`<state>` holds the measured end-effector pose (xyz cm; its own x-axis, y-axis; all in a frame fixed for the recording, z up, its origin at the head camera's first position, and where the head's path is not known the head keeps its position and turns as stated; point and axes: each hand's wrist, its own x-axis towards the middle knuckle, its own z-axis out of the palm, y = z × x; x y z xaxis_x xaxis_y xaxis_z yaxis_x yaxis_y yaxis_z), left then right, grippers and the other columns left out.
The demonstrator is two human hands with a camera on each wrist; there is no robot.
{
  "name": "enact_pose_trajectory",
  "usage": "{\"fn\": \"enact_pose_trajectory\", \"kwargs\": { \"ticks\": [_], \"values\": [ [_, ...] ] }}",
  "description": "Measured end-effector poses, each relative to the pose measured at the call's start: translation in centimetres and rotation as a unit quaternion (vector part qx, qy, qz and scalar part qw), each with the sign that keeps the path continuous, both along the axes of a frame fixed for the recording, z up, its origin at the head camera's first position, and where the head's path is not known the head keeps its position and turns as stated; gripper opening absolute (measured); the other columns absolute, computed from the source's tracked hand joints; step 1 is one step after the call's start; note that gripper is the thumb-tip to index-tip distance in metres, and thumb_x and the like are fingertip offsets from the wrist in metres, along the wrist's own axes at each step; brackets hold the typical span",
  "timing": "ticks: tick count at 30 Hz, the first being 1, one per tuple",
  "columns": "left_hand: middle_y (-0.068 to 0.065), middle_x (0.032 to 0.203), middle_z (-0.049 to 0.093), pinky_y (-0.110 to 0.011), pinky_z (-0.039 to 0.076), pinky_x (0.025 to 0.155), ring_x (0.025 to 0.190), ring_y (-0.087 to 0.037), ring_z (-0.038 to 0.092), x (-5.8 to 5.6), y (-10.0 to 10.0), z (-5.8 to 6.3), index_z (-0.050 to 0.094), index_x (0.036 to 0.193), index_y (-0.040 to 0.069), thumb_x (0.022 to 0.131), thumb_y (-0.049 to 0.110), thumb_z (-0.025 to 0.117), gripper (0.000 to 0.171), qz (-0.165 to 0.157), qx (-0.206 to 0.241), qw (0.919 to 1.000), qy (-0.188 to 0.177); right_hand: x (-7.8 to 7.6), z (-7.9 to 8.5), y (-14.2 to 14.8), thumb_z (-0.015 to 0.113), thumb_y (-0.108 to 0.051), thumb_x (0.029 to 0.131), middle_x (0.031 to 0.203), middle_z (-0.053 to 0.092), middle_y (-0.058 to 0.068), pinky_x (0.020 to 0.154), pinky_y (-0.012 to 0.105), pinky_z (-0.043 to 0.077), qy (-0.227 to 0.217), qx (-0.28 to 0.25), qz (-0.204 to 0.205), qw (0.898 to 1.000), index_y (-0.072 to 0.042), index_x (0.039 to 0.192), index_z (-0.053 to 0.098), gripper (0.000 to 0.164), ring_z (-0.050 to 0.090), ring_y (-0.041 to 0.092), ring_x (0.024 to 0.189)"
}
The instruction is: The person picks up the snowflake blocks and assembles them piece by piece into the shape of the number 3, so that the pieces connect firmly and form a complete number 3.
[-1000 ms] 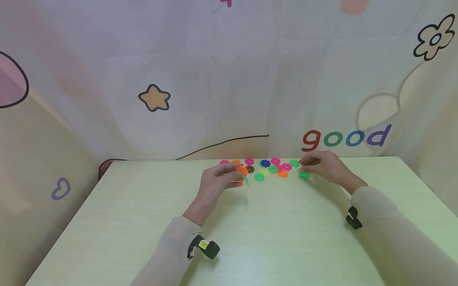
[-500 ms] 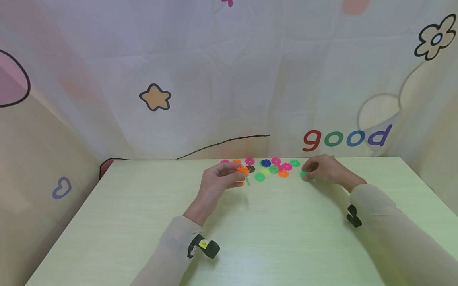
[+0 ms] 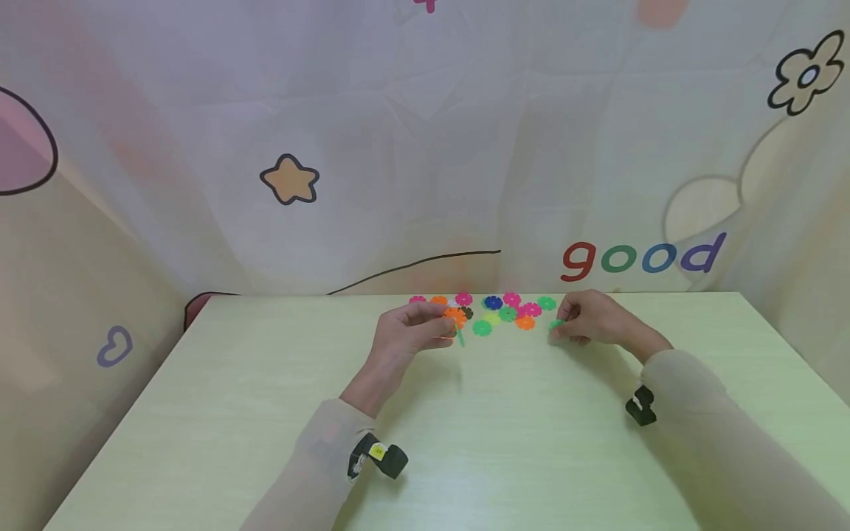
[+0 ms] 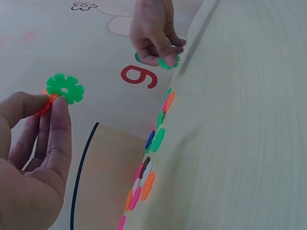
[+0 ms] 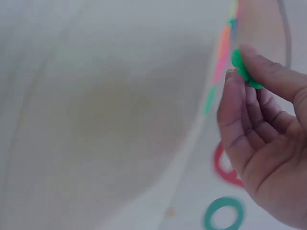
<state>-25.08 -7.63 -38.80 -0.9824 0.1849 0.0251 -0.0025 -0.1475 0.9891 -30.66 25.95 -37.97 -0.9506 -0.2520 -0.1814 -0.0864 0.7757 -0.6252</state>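
Observation:
My left hand (image 3: 398, 335), left of the middle near the table's back edge, pinches a joined pair of notched, flower-shaped plastic discs between thumb and fingertips. The orange disc (image 3: 455, 317) faces the head camera, while the green disc (image 4: 65, 88) stands out flat in the left wrist view. Over to the right, my right hand (image 3: 593, 317) pinches a single green disc (image 5: 239, 61) between thumb and index finger, partly covered by the thumb. Loose discs lie between the two hands, among them a green one (image 3: 482, 328) and an orange one (image 3: 525, 323).
More discs in pink, blue (image 3: 493, 303), yellow and brown lie along the back of the pale table (image 3: 518, 442). A printed curtain (image 3: 425, 162) hangs right behind that edge. Each sleeve carries a black wrist camera (image 3: 390, 462).
The right hand has come down onto the green disc that lay on the table at the right, pinched it and drawn slightly left with it. The left hand has hardly moved.

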Motion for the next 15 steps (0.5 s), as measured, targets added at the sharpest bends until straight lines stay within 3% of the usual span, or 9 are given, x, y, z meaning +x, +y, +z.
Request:
{"fn": "enact_pose_trajectory", "kwargs": {
  "ticks": [3,7,15],
  "values": [
    [-0.012,0.106,0.076,-0.038,0.063,0.091,0.095,-0.03,0.076,0.1,0.1,0.1,0.075,0.117,-0.002,0.094,0.006,0.08,0.024,-0.001,-0.002,1.0,0.0,1.0,0.9,-1.3,0.082,-0.012,0.095,0.092,0.068,0.01,0.077,0.038,0.065,0.035,-0.046,-0.004,0.998,0.0,0.104,0.065,0.023,0.07,0.028,0.082],
    [-0.011,0.104,0.076,-0.038,0.063,0.091,0.096,-0.031,0.076,0.1,0.1,0.1,0.076,0.115,-0.001,0.094,0.007,0.079,0.022,0.0,-0.006,1.0,-0.002,2.2,2.0,-3.2,0.081,-0.011,0.096,0.096,0.072,0.011,0.088,0.048,0.063,0.085,-0.091,-0.007,0.992,-0.001,0.107,0.069,0.019,0.074,0.034,0.09],
    [-0.01,0.098,0.077,-0.037,0.064,0.088,0.087,-0.022,0.074,0.2,0.1,0.2,0.077,0.113,-0.001,0.095,0.01,0.079,0.022,-0.003,-0.014,0.9999,0.007,4.0,2.3,-5.9,0.074,-0.017,0.102,0.108,0.077,0.009,0.097,0.047,0.059,0.127,-0.167,0.002,0.978,-0.005,0.123,0.074,0.024,0.075,0.03,0.101]
  ]
}}
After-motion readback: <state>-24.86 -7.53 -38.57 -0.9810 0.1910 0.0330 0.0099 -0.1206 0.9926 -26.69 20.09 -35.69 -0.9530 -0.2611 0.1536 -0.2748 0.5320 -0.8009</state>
